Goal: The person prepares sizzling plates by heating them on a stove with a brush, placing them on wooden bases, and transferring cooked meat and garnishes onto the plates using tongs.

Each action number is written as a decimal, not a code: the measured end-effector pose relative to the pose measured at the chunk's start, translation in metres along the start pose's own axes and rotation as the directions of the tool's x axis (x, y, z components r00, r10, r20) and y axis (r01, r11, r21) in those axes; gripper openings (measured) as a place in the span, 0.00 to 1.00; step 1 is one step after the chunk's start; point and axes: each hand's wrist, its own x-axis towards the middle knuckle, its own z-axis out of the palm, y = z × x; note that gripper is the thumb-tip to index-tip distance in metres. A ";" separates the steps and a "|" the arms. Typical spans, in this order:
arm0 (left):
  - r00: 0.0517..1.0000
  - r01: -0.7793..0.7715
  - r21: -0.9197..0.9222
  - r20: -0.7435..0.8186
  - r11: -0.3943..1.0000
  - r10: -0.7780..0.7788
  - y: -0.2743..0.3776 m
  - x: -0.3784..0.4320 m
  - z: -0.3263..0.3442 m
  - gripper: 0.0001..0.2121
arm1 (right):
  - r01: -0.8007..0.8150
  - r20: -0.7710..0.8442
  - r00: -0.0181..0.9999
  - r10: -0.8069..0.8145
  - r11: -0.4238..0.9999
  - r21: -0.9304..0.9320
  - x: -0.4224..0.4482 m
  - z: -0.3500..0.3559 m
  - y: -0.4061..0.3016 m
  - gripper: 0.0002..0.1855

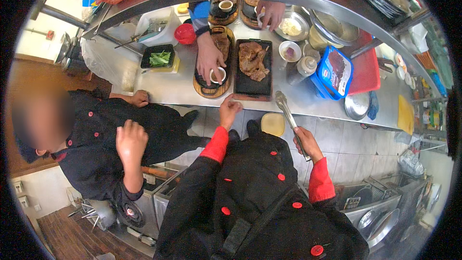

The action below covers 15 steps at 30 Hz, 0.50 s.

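My right hand (306, 141) grips metal tongs (287, 110), their tips at the steel counter's front edge. My left hand (229, 111), holding nothing, has partly bent fingers at the front left corner of a wooden base (252, 97); whether it touches is unclear. On that base sits a rectangular black platter (252, 86) with a piece of cooked meat (254, 59). To its left, an oval black platter (202, 76) on a wooden board carries more meat (220, 43). Another person's hand (211, 57) holds a small white sauce cup (218, 75) at its near end.
Beyond the counter, another hand (272, 12) reaches over a further platter. A black dish of green vegetables (160, 57) stands left. A squeeze bottle (306, 66), a blue tub (334, 74) and a red board (368, 68) are right. A co-worker (108, 130) stands close on my left.
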 end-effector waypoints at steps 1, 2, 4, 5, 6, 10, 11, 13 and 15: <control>1.000 -0.029 0.002 -0.013 1.000 0.029 -0.004 0.004 -0.001 0.20 | -0.013 -0.008 1.000 0.013 1.000 -0.002 0.000 -0.003 0.006 0.17; 0.998 -0.057 0.004 -0.027 0.998 0.057 -0.008 0.007 -0.001 0.19 | -0.018 -0.003 1.000 0.018 1.000 -0.011 0.002 -0.003 0.011 0.17; 0.998 -0.032 -0.002 -0.049 0.999 0.032 0.002 0.010 0.009 0.17 | -0.018 -0.004 1.000 0.018 0.999 -0.028 0.013 -0.006 0.023 0.17; 0.998 -0.021 -0.004 -0.059 1.000 0.021 0.010 0.012 0.016 0.16 | 0.007 -0.025 1.000 -0.008 0.999 -0.049 0.021 -0.007 0.026 0.17; 0.996 -0.053 0.057 -0.067 0.997 0.057 0.024 0.015 0.022 0.16 | 0.031 -0.038 0.999 -0.034 0.997 -0.069 0.032 -0.005 0.028 0.17; 0.989 -0.078 0.079 -0.121 0.994 0.087 0.031 0.026 0.029 0.16 | 0.039 -0.026 0.999 -0.040 0.999 -0.012 0.045 0.000 0.014 0.19; 0.988 -0.066 0.033 -0.138 0.997 0.070 0.024 0.031 0.026 0.17 | 0.034 -0.023 0.999 -0.034 0.999 -0.005 0.051 -0.001 0.016 0.19; 0.991 -0.062 0.058 -0.112 0.996 0.068 0.032 0.029 0.032 0.17 | 0.064 -0.042 0.997 -0.066 0.997 -0.051 0.063 -0.004 0.023 0.20; 0.990 -0.063 0.052 -0.120 0.997 0.069 0.037 0.026 0.037 0.18 | 0.080 -0.062 0.994 -0.086 0.993 -0.086 0.072 -0.006 0.021 0.21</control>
